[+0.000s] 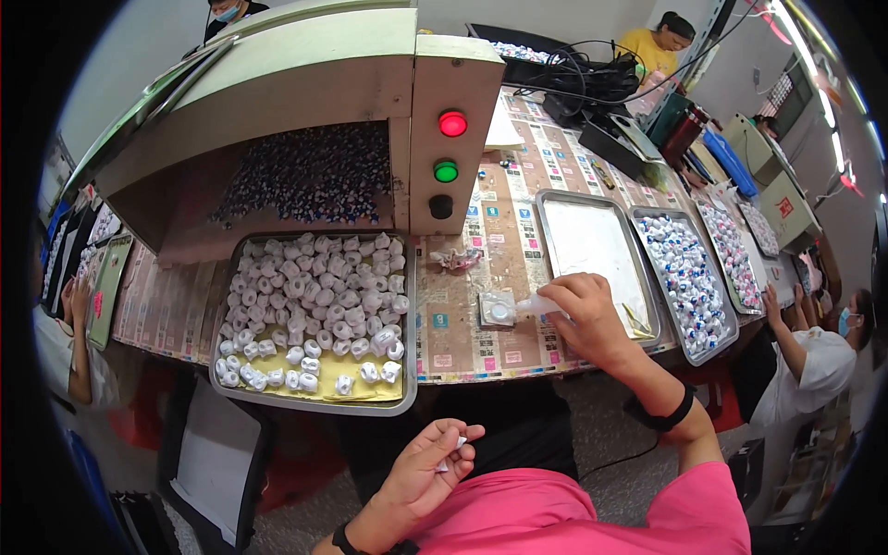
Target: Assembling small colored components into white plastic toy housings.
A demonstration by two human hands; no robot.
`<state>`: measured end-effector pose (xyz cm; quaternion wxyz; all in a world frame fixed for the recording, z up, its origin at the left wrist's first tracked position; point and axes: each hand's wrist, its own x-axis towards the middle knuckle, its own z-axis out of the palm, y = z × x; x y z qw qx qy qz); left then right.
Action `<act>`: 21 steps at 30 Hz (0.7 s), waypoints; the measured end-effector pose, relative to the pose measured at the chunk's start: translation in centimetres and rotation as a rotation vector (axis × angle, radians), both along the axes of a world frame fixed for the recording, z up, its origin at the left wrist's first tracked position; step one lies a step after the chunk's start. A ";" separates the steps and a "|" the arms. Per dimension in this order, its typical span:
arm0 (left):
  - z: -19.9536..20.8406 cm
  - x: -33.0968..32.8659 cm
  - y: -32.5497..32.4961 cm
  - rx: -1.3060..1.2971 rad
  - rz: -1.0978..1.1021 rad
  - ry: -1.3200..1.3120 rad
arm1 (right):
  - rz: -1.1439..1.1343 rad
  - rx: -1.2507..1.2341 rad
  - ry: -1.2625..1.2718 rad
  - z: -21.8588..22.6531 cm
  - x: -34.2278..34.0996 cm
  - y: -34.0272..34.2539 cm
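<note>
My right hand (pixel 589 319) is over the table, its fingers closed round a small white squeeze bottle (pixel 538 302). The bottle's narrow tip points left at a small square block (pixel 498 309) with a round, pale hollow on top; I cannot tell whether they touch. Low in front of my body, my left hand (pixel 427 470) pinches a small white piece (pixel 450 455), mostly hidden by the fingers. Left of the block sits a metal tray (pixel 408 365) holding many small white rounded pieces (pixel 310 287) on yellow paper.
A machine housing with red and green lights (pixel 452 124) stands behind the tray, many small dark pieces (pixel 314 171) under it. To the right lie a paper-lined tray (pixel 592 242) and a tray of blue-and-white pieces (pixel 686 277). Other people sit at both sides and behind.
</note>
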<state>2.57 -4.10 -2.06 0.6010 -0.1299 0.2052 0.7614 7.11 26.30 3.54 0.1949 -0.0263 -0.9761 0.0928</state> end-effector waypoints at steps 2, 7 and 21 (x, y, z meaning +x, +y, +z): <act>0.0 0.0 -0.1 -0.002 0.003 -0.004 | 0.003 0.029 0.006 0.0 -0.1 -0.1; -0.2 0.0 0.0 0.000 0.001 -0.021 | 0.020 0.113 0.045 0.6 -0.8 -0.6; -0.5 0.0 -0.2 0.022 0.000 -0.027 | 0.028 0.247 0.043 0.8 -1.3 -1.1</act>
